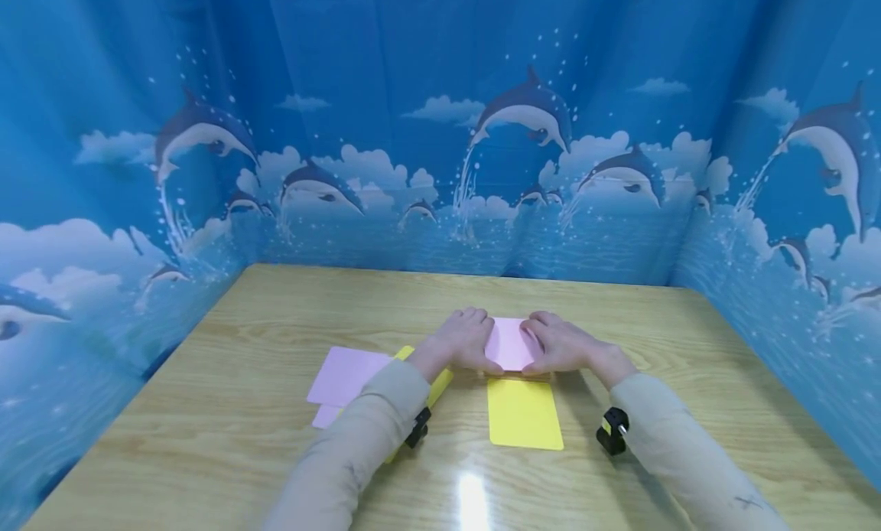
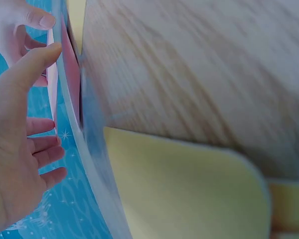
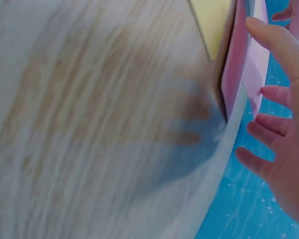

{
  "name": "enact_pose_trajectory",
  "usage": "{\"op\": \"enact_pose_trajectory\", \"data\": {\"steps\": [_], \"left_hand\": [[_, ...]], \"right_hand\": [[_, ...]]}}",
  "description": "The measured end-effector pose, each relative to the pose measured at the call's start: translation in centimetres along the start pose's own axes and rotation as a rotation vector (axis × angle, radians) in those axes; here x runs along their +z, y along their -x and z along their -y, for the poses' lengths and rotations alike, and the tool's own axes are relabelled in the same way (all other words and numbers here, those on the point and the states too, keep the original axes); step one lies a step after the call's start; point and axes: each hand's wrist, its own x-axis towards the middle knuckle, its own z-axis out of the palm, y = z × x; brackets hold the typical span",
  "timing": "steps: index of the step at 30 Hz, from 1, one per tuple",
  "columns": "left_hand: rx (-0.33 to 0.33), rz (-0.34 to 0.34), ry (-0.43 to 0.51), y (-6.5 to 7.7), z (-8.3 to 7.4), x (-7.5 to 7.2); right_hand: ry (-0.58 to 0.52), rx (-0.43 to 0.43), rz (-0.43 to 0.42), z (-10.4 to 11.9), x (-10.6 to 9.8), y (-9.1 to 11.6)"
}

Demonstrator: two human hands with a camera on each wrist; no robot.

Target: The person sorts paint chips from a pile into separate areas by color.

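Pinching a pink card (image 1: 509,343) by its opposite sides, the left hand (image 1: 468,340) and the right hand (image 1: 560,342) stand just right of the centre of the head frame, the card stretched between them. Each thumb bends over the near side, while the other fingers reach toward the far side. In the left wrist view, a second pink card (image 2: 72,74) shows nearer the table (image 1: 206,454) than the held one. Just below the hands in the head frame lies a flat yellow card (image 1: 525,414) with rounded corners and a smooth, matte face. Left of centre, overlapping lilac cards (image 1: 347,374) rest beside another yellow piece (image 1: 440,387), which the left forearm partly covers. The table has pale, streaky wood grain, with a bright reflection toward the bottom of the frame. Behind it, across the upper frame, hangs a softly creased blue curtain (image 1: 385,95) printed with dolphins and clouds.
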Motion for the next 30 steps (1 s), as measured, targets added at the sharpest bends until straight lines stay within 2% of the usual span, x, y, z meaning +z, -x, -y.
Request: {"op": "enact_pose_trajectory", "data": {"steps": [6, 13, 21, 30], "left_hand": [[-0.020, 0.022, -0.004, -0.5, 0.1, 0.3], [-0.024, 0.059, -0.001, -0.7, 0.0, 0.2], [-0.007, 0.098, -0.019, -1.0, -0.1, 0.8], [-0.005, 0.122, 0.007, -0.9, 0.1, 0.6]], "right_hand": [[0.026, 0.000, -0.009, -0.3, 0.2, -0.3], [0.022, 0.038, 0.024, -0.7, 0.8, -0.7], [0.029, 0.047, 0.041, -0.9, 1.4, -0.6], [0.027, 0.054, 0.053, -0.9, 1.2, -0.6]]}}
